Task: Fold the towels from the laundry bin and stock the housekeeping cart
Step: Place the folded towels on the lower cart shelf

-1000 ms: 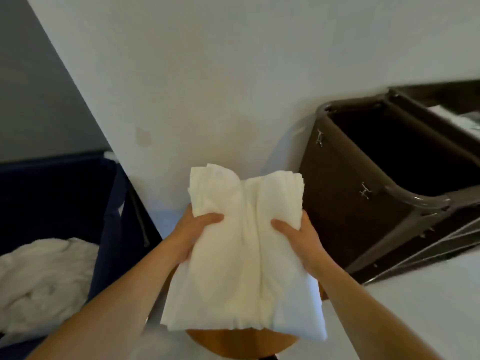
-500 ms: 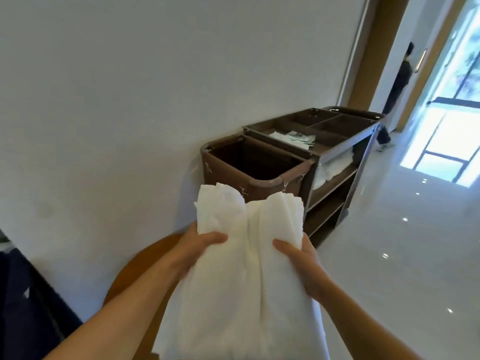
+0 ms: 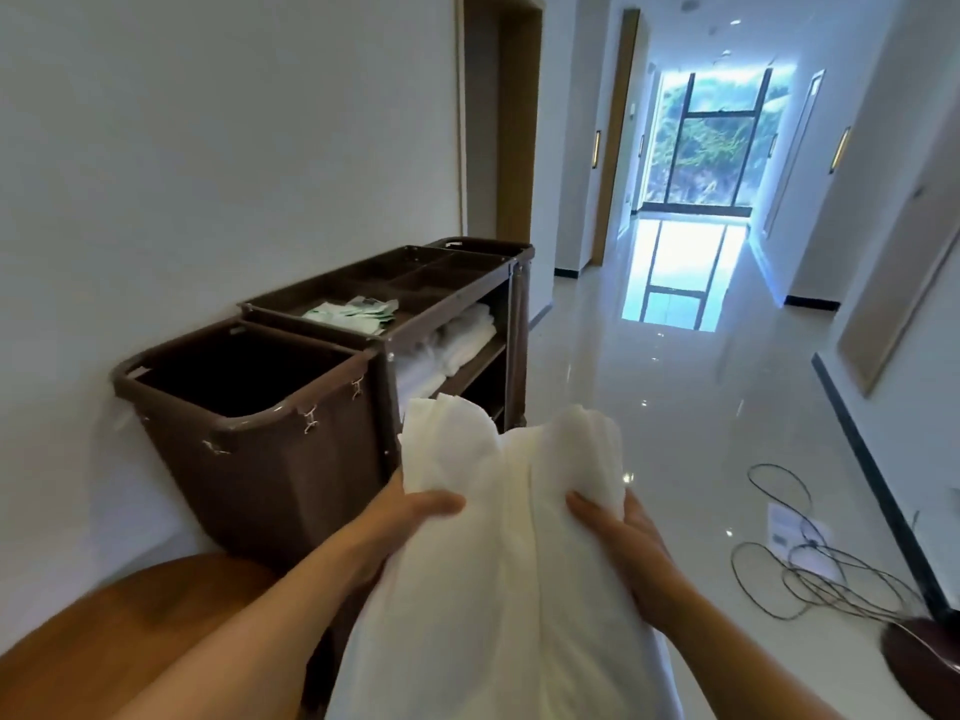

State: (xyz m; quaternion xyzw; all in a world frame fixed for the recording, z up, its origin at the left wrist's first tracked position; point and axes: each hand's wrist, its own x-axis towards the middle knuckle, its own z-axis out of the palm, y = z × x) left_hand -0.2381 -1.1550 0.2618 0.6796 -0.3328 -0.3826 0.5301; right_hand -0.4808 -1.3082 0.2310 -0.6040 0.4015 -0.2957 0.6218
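While the left hand [image 3: 410,517] and right hand [image 3: 618,532] are gripping one folded white towel [image 3: 498,563], one housekeeping cart [image 3: 415,314] is hugging the wall, corridor floor [image 3: 675,407] lying open rightward.

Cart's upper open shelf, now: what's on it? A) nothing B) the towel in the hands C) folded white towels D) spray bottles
C: folded white towels lie stacked on the upper shelf of the cart, under its top tray; the towel being carried is gripped by the left hand and the right hand, short of the cart.
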